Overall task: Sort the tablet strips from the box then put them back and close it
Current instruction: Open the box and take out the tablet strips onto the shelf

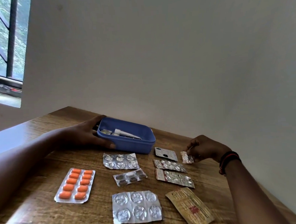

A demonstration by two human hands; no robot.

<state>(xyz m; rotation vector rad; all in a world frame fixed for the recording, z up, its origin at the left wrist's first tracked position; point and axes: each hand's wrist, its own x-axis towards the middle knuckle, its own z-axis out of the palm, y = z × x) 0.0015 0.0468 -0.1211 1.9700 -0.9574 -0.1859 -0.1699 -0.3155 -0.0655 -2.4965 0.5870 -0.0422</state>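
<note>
An open blue plastic box [135,146] stands on the wooden table [37,210] with a few packets inside. My left hand [86,134] grips its left end, thumb on the near wall. My right hand [205,149] pinches a small silver foil strip [187,157] just above the table, right of the box. Several tablet strips lie spread out in front: an orange-tablet strip [75,186] at left, silver foil strips [120,161] [136,206] and a dark-tablet strip [129,177] in the middle, further silver strips [169,165] [174,178] and a beige strip [190,207] at right.
A white wall runs behind the table's far edge. A window [3,42] is at upper left. A dark-backed strip [165,153] lies just right of the box. My right wrist wears dark and red bands [229,159].
</note>
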